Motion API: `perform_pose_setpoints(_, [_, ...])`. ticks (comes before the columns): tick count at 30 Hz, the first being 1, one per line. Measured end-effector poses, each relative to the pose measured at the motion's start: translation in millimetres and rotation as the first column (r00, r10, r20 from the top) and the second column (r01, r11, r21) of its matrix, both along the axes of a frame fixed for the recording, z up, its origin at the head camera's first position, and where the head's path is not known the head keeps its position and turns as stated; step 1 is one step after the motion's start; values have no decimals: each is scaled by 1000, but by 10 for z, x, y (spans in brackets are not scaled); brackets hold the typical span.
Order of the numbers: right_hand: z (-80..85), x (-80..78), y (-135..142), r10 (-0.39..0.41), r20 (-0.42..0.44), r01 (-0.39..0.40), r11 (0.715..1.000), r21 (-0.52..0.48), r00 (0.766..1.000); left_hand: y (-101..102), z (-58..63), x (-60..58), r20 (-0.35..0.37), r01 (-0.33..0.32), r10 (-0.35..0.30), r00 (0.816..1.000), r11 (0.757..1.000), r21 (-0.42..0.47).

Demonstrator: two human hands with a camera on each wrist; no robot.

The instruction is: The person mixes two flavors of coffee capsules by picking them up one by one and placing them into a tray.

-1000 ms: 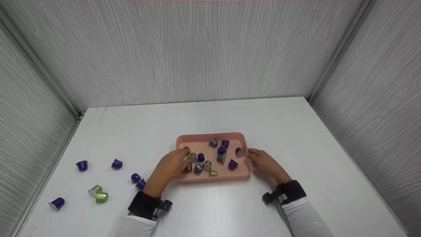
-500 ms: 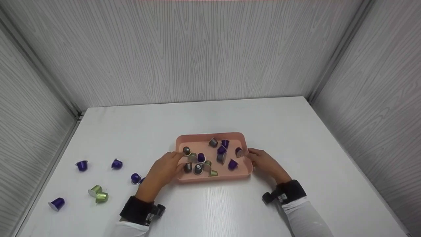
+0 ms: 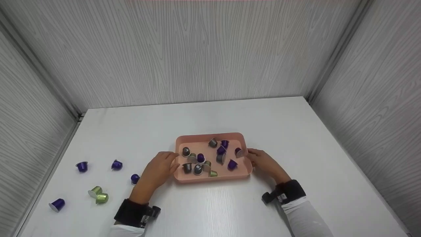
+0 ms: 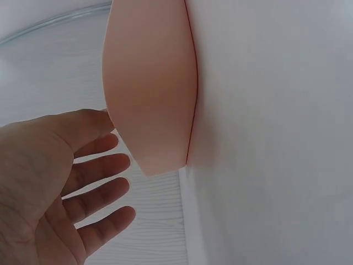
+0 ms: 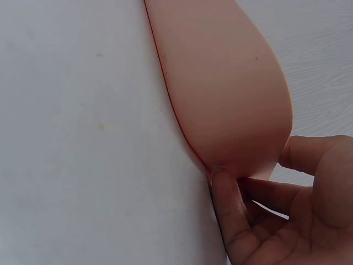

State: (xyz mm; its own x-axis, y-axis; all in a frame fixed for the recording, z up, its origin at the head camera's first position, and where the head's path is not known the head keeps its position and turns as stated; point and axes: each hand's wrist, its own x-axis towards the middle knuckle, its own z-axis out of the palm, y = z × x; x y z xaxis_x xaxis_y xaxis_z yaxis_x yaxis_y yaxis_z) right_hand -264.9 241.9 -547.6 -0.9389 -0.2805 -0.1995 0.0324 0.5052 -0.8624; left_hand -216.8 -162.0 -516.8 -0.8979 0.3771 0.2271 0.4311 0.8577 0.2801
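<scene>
A pink tray lies on the table with coffee capsules inside: purple ones, dark grey ones and green ones. At the tray's left end is my left hand, holding nothing, its thumb and fingertips right by the rim. The left wrist view shows these fingers spread apart beside the outer wall. My right hand holds the right end of the tray. In the right wrist view its thumb is at the rim and a fingertip presses low against the outer wall.
Loose purple capsules and two green capsules lie on the table to the left. One purple capsule is close beside my left forearm. Wood-grain panels bound the table at the back and sides.
My left hand has let go of a dark capsule in the tray and drawn back left to the rim. The right hand has stayed at the tray's right end.
</scene>
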Motion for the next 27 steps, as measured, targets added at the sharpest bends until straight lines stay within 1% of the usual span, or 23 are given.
perform_pose_setpoints(2, [15, -4, -13, -5, 1, 5, 1000, 10, 1000, -41, -5, 4, -16, -6, 6, 1000, 1000, -26])
perform_pose_setpoints(4, [119, 36, -50, -6, 3, 5, 1000, 29, 1000, -86, -10, 4, -27, -14, 13, 1000, 998, -56])
perform_pose_setpoints(7, [120, 31, -50, -13, 9, 12, 999, 51, 1000, -158, -27, 8, -28, -38, 35, 999, 995, -90])
perform_pose_setpoints(9, [107, 29, -43, -15, 8, 15, 998, 57, 1000, -204, -31, 16, -14, -58, 57, 998, 994, -97])
perform_pose_setpoints(11, [7, -15, -9, -19, 6, 19, 999, 51, 1000, -252, -32, 29, 8, -82, 83, 996, 992, -100])
perform_pose_setpoints(15, [2, -6, -12, -22, 3, 22, 998, 57, 1000, -358, -21, 57, 68, -131, 138, 988, 986, -105])
perform_pose_setpoints(18, [-2, -9, -12, -24, -3, 24, 997, 80, 1000, -440, -20, 62, 121, -169, 182, 976, 979, -111])
perform_pose_setpoints(21, [-6, -14, -13, -22, -11, 23, 995, 100, 1000, -516, -34, 68, 180, -200, 221, 959, 971, -128])
perform_pose_setpoints(24, [2, -8, -16, -24, 0, 24, 997, 71, 1000, -585, -46, 77, 248, -219, 248, 937, 966, -138])
perform_pose_setpoints(27, [-1, -9, -19, -27, 14, 26, 999, 26, 1000, -645, -43, 87, 317, -226, 260, 912, 964, -138])
